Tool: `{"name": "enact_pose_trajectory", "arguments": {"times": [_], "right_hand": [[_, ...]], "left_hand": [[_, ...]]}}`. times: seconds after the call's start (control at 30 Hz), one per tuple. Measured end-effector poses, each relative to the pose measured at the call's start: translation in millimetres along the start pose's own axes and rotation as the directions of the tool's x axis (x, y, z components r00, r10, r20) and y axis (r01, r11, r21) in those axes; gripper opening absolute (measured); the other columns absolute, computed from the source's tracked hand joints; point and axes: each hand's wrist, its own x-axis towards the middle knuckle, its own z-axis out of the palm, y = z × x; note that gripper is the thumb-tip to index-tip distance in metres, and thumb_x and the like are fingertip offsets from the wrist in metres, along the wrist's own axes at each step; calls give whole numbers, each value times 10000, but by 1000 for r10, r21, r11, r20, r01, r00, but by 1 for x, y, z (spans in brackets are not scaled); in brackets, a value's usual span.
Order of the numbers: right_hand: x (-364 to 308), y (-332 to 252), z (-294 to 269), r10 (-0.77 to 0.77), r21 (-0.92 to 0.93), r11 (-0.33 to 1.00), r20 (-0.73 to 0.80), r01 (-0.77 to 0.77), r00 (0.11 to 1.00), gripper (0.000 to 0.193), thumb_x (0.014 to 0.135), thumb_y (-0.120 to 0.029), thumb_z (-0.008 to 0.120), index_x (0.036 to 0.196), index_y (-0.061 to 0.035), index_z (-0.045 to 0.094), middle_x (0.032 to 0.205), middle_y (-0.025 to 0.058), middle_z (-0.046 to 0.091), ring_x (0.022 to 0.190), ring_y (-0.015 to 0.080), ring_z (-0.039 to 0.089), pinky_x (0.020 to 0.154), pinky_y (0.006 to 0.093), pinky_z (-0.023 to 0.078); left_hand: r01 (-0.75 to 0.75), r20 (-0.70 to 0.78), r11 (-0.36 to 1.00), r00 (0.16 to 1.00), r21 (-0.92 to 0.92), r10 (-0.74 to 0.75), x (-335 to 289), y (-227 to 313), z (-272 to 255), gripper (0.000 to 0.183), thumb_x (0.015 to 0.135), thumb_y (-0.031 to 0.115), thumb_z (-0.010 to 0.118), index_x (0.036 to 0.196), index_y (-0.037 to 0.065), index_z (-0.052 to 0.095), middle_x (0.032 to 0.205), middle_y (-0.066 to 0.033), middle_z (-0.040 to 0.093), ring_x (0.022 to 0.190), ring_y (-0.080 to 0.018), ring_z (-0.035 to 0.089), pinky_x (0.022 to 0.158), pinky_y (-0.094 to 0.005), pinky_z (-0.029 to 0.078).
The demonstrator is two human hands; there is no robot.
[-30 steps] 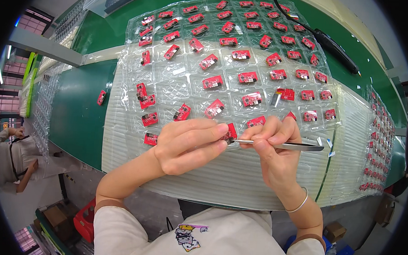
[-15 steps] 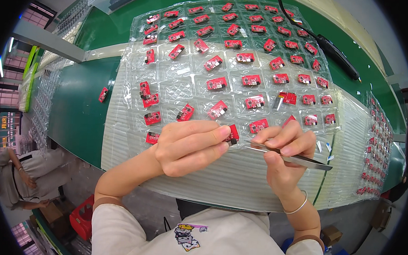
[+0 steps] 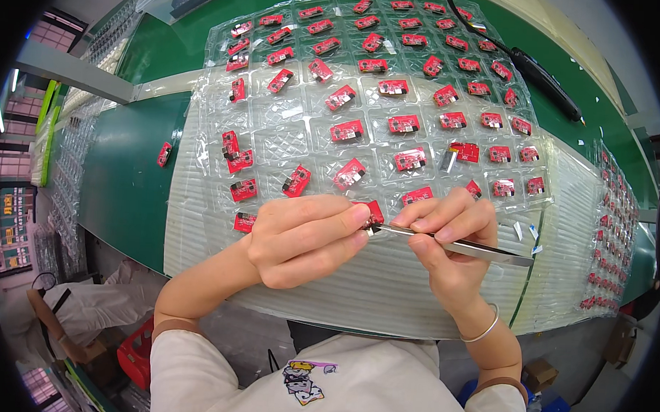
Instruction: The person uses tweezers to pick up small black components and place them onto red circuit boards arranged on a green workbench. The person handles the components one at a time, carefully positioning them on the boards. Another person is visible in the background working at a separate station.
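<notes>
Board point(image 3: 375, 211) sits pinched in the left hand point(image 3: 303, 240) over the tray's point(image 3: 280, 143) near edge, its exposed end pointing away from the person; fingers hide its long axis. Right hand point(image 3: 452, 239) grips tweezers point(image 3: 494, 253), tips leftward at the board.
</notes>
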Motion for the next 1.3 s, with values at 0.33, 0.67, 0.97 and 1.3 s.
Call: {"name": "enact_pose_trajectory", "arguments": {"times": [0.33, 0.67, 0.97, 1.3], "right_hand": [[-3, 1, 5, 227, 293, 936, -77, -195, 971, 233, 755, 113, 557, 773, -71, 416, 754, 59, 503, 823, 276, 611, 716, 350, 514], [1, -11, 3, 146, 419, 902, -63, -107, 987, 240, 761, 88, 566, 782, -89, 405, 742, 59, 511, 794, 272, 615, 677, 356, 528], [0, -4, 5, 302, 264, 933, -200, -245, 932, 256, 749, 117, 550, 740, -72, 378, 716, 46, 491, 786, 243, 617, 671, 341, 526], [-2, -3, 4, 306, 215, 940, -195, -264, 932, 252, 743, 114, 564, 726, -67, 388, 711, 40, 487, 785, 235, 619, 670, 326, 517]], "left_hand": [[37, 40, 999, 999, -6, -37, -2, 0, 0, 161, 567, -49, 651, 717, -31, 595, 859, -146, 594, 675, -227, 608, 512, -261, 510], [164, 93, 986, 983, -33, -160, -8, -4, 3, 217, 584, -51, 679, 775, -27, 580, 890, -164, 590, 707, -249, 614, 567, -300, 534], [205, 38, 975, 978, -87, -203, -5, 2, 4, 195, 598, -3, 671, 776, -26, 596, 870, -152, 605, 711, -241, 620, 598, -309, 538], [184, 43, 979, 983, -92, -181, -6, 2, 6, 210, 596, 2, 677, 784, -29, 588, 859, -156, 601, 683, -236, 611, 572, -305, 531]]}}
